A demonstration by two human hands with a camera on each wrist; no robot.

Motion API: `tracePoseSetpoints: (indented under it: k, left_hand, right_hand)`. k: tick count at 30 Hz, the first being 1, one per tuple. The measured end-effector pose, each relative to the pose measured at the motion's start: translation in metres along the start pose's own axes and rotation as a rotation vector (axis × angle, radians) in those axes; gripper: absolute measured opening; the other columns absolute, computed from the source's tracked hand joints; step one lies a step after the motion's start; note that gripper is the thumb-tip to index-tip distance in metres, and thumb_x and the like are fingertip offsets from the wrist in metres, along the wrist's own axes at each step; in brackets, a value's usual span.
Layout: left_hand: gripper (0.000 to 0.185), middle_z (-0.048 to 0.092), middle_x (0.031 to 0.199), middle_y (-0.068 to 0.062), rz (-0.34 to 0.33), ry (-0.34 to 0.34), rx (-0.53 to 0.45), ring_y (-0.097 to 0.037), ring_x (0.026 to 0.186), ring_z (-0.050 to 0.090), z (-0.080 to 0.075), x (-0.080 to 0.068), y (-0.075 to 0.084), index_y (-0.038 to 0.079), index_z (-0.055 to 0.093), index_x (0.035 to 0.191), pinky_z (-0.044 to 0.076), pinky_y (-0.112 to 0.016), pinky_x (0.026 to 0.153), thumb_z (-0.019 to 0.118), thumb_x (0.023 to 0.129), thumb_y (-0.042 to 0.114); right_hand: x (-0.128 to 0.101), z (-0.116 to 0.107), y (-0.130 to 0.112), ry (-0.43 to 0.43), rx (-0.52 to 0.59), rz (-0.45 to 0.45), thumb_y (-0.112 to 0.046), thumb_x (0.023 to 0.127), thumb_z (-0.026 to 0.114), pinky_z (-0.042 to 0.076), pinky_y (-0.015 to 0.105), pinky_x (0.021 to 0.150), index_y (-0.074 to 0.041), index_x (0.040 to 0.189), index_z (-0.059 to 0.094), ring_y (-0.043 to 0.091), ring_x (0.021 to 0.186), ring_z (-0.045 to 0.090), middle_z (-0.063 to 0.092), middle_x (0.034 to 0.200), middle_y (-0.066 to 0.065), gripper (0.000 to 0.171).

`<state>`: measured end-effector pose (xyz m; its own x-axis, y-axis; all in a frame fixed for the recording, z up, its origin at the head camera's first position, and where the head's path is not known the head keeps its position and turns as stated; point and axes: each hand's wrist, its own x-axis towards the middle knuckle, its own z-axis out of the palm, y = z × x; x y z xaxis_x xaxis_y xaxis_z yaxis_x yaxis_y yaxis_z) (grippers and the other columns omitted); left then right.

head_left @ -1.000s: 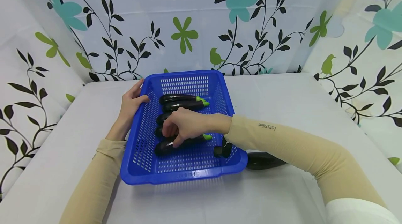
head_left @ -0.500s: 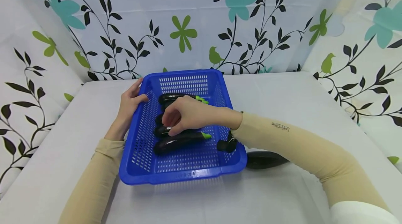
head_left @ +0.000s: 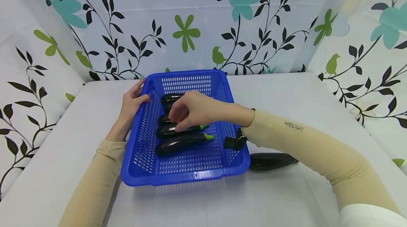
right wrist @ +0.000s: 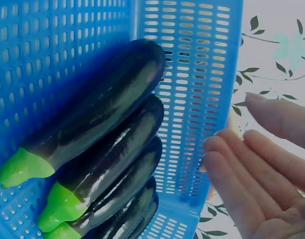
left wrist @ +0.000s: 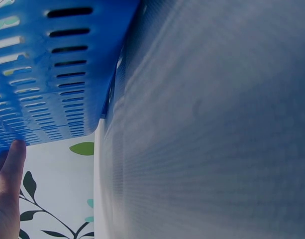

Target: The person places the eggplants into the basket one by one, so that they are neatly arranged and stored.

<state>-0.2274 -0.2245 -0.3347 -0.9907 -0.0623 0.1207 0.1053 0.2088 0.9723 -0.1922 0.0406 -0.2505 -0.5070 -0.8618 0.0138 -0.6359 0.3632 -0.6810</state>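
Left hand [head_left: 131, 105] grips the left rim of the blue basket [head_left: 190, 177], thumb hooked over the edge, fingers on the outer wall. The basket sits mid-desk [head_left: 286, 92]. Inside it, a row of dark eggplants [head_left: 181, 142] lies side by side, green stems pointing right. Right hand [head_left: 194, 110] hovers over the middle of the row, fingers relaxed and grasping nothing. One more eggplant [head_left: 271, 161] lies on the desk, just right of the basket's near corner.
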Motion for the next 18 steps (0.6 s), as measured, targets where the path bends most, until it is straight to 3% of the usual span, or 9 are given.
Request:
tracePoseSetpoints:
  k: [5,12,18]
  left_hand:
    - [0.072,0.049,0.148,-0.022,-0.003,0.001,0.012,-0.011,0.11,0.059,-0.001,0.002,0.0,0.02,0.03,0.158,0.051,-0.014,0.086,0.056,0.092,0.007]
    - [0.072,0.047,0.15,-0.022,0.004,-0.007,-0.009,-0.011,0.108,0.06,-0.001,0.001,-0.001,0.02,0.03,0.158,0.051,-0.012,0.081,0.055,0.092,0.007]
    - [0.072,0.048,0.148,-0.023,0.002,-0.002,-0.008,-0.009,0.108,0.059,-0.002,0.001,0.0,0.017,0.03,0.158,0.05,-0.011,0.084,0.056,0.091,0.006]
  right_hand:
    - [-0.005,-0.005,-0.001,0.003,-0.006,-0.016,-0.014,0.085,0.079,0.055,0.019,0.083,-0.006,0.108,0.074,0.007,0.092,0.07,0.074,0.103,0.003,0.025]
    - [-0.016,-0.016,-0.002,0.035,-0.002,-0.023,-0.014,0.085,0.079,0.055,0.021,0.085,-0.006,0.109,0.073,0.009,0.094,0.071,0.075,0.104,0.003,0.025]
    - [-0.034,-0.027,0.001,0.073,0.006,0.002,-0.014,0.084,0.079,0.056,0.022,0.085,-0.007,0.11,0.073,0.009,0.095,0.07,0.075,0.104,0.001,0.027]
